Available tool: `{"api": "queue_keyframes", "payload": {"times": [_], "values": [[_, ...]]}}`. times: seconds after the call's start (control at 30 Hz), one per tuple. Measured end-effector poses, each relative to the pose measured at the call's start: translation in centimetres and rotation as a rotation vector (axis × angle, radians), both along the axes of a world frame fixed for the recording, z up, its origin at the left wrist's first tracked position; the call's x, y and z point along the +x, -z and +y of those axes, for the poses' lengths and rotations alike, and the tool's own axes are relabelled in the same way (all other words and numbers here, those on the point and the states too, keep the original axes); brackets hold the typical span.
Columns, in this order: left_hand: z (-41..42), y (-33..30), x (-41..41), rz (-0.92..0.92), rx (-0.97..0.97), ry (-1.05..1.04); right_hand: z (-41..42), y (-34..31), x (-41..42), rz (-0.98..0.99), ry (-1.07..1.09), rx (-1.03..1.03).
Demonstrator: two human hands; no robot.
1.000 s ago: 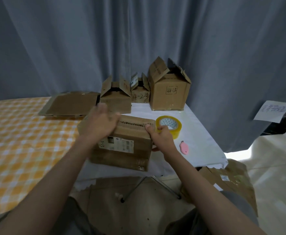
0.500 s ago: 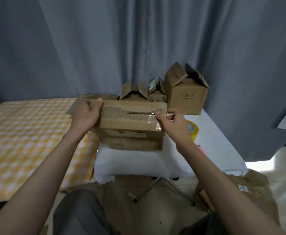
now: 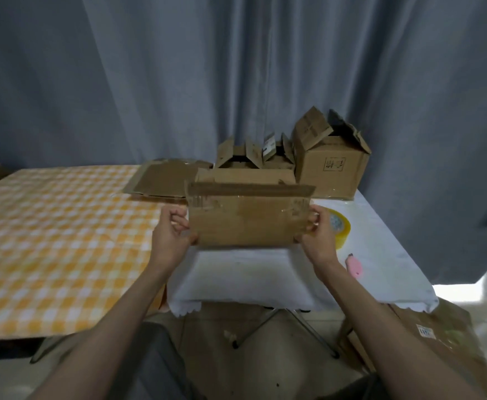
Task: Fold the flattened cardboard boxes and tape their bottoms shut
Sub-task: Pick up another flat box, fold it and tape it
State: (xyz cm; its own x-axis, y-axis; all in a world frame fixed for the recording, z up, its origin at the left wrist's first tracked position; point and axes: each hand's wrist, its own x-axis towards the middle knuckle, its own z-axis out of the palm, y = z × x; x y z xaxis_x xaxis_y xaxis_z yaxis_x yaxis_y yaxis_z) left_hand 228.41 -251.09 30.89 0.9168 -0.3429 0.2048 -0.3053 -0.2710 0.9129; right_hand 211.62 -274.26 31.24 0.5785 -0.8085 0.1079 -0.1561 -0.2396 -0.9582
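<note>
Cardboard box (image 3: 248,215) hangs in the air above the white table (image 3: 381,255), gripped at both ends: the left hand (image 3: 173,241) curls round its left edge and the right hand (image 3: 319,235) round its right edge, with a strip of clear tape along the face turned to the camera. Taping of this box looks done, so the next move is probably to turn it upright and set it with the finished open boxes (image 3: 332,166) beyond the grip; the tape roll (image 3: 341,228) sits just right of the right hand.
</note>
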Motion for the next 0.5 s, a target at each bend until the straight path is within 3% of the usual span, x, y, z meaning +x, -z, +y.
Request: {"api": "queue_keyframes", "payload": {"times": [0.13,0.23,0.4,0.5], "values": [[0.6,1.7,-0.6,0.032,0.091,0.087,-1.0,2.2,0.1,0.078,0.058,-0.028],[1.0,1.3,-0.5,0.036,0.007,0.141,-1.5,2.4,0.0,0.085,0.059,-0.036],[2.0,0.2,0.6,-0.068,-0.077,0.313,-2.2,1.4,-0.8,-0.113,0.061,-0.085],[1.7,-0.4,0.6,-0.042,-0.088,0.28,-3.1,0.8,-1.0,-0.147,0.006,-0.026]]}}
